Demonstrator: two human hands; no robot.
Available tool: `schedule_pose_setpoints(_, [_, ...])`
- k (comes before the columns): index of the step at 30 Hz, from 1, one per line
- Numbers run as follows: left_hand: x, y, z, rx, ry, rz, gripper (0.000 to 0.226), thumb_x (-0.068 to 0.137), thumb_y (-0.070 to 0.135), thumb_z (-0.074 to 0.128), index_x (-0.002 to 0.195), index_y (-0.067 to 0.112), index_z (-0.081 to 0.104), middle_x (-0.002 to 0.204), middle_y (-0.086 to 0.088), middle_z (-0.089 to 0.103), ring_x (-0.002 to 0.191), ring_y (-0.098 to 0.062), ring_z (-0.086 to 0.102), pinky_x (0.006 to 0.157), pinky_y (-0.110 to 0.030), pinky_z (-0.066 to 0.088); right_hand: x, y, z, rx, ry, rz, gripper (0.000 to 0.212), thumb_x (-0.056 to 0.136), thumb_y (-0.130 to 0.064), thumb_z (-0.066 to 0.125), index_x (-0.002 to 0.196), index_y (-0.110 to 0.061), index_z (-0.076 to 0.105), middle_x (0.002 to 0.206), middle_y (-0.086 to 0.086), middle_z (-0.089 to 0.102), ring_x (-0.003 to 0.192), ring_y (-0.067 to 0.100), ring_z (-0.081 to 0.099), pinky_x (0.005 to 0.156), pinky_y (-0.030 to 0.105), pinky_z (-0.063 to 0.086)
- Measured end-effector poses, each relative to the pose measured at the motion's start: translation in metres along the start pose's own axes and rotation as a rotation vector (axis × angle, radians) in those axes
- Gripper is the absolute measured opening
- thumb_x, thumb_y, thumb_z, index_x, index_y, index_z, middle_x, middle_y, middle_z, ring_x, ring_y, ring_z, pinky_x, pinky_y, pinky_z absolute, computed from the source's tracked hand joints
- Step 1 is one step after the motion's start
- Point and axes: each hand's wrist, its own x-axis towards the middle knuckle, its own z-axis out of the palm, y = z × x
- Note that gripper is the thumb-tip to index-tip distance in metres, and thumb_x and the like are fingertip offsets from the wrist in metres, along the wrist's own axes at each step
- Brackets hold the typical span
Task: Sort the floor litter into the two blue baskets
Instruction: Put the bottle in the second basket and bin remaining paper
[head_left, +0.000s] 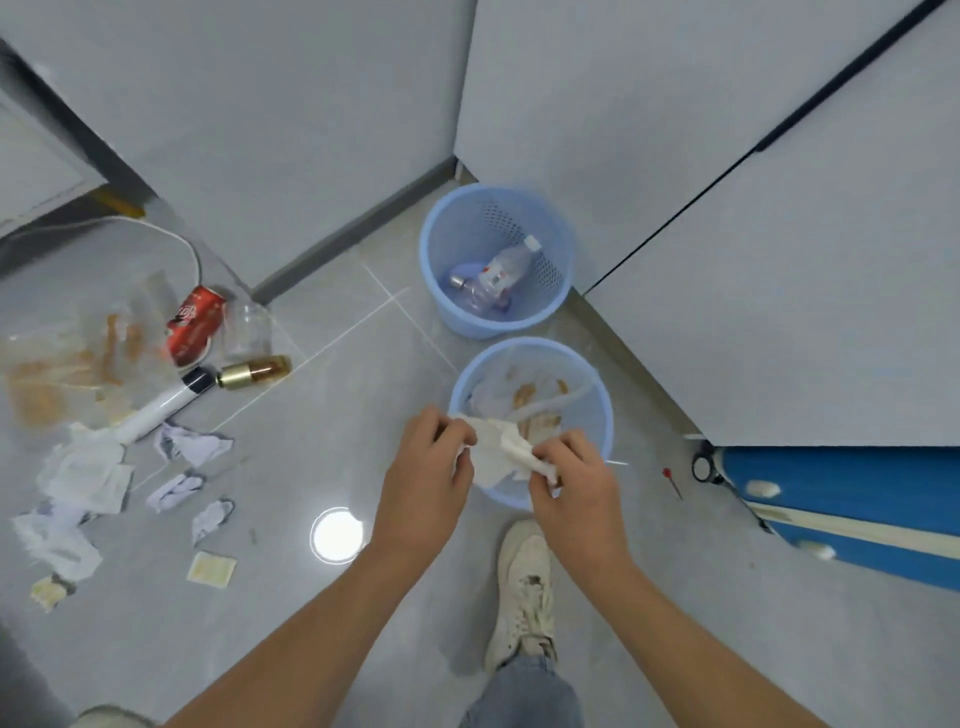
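We reach both bare forearms forward and slightly inward from the bottom of the view, so our wrists draw close together ahead of us. Our left hand (428, 457) is turned palm down with the knuckles up, its fingers curled under and its thumb pressed against them in a pinch. Our right hand (574, 478) sits just beside it, a little nearer to us, also back-up, with fingers bent and the thumb tucked against the fingertips in a closed pinch. The two hands are near but not touching each other. Below them our right leg extends forward in blue jeans (524, 691), ending in a white sneaker (522, 592).
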Motion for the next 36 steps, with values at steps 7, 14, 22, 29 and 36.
schedule_pose_setpoints(7, [0.039,-0.007,0.080,0.120,-0.079,-0.033,0.015,0.091,0.007,0.066,0.102,0.018,0.062,0.108,0.003,0.050,0.096,-0.015,0.051,0.067,-0.036,0.055,0.024,0.075,0.025,-0.096,-0.007,0.078,0.019,0.077,0.006,0.071,0.086,-0.011,0.067,0.088,-0.002,0.053,0.077,0.015,0.050,0.062,0.019,0.038])
schedule_pose_setpoints(14, [0.052,-0.023,0.108,0.282,-0.199,-0.067,0.048,0.083,0.035,0.078,0.126,0.020,0.064,0.124,-0.006,0.060,0.117,-0.029,0.054,0.090,-0.041,0.048,0.036,0.096,0.039,-0.258,-0.181,0.129,0.053,0.069,-0.028,0.078,0.120,-0.023,0.066,0.120,0.000,0.057,0.107,0.026,0.052,0.091,0.043,0.047])
schedule_pose_setpoints(22, [0.022,-0.024,0.055,0.167,-0.050,-0.050,0.034,0.088,0.031,0.074,0.119,0.020,0.066,0.115,0.000,0.060,0.107,-0.022,0.056,0.081,-0.035,0.053,0.031,0.036,0.038,-0.140,-0.080,-0.031,0.031,0.078,-0.017,0.072,0.107,-0.016,0.065,0.109,0.001,0.058,0.103,0.023,0.054,0.081,0.039,0.052])
schedule_pose_setpoints(29, [-0.044,-0.107,-0.043,0.170,0.086,-0.198,0.026,0.093,0.030,0.067,0.118,0.023,0.065,0.113,0.007,0.055,0.106,-0.012,0.052,0.067,-0.022,0.046,0.018,-0.073,0.118,-0.054,-0.174,-0.200,0.024,0.082,-0.014,0.068,0.105,-0.014,0.065,0.103,-0.001,0.057,0.098,0.023,0.057,0.079,0.035,0.051])
schedule_pose_setpoints(36, [-0.127,-0.242,-0.111,0.207,0.266,-0.408,0.025,0.090,0.024,0.070,0.115,0.022,0.067,0.111,0.007,0.058,0.106,-0.016,0.054,0.064,-0.026,0.049,-0.004,-0.173,0.254,-0.044,-0.342,-0.331,0.025,0.084,-0.018,0.069,0.109,-0.019,0.065,0.108,-0.003,0.057,0.102,0.020,0.057,0.078,0.035,0.054])
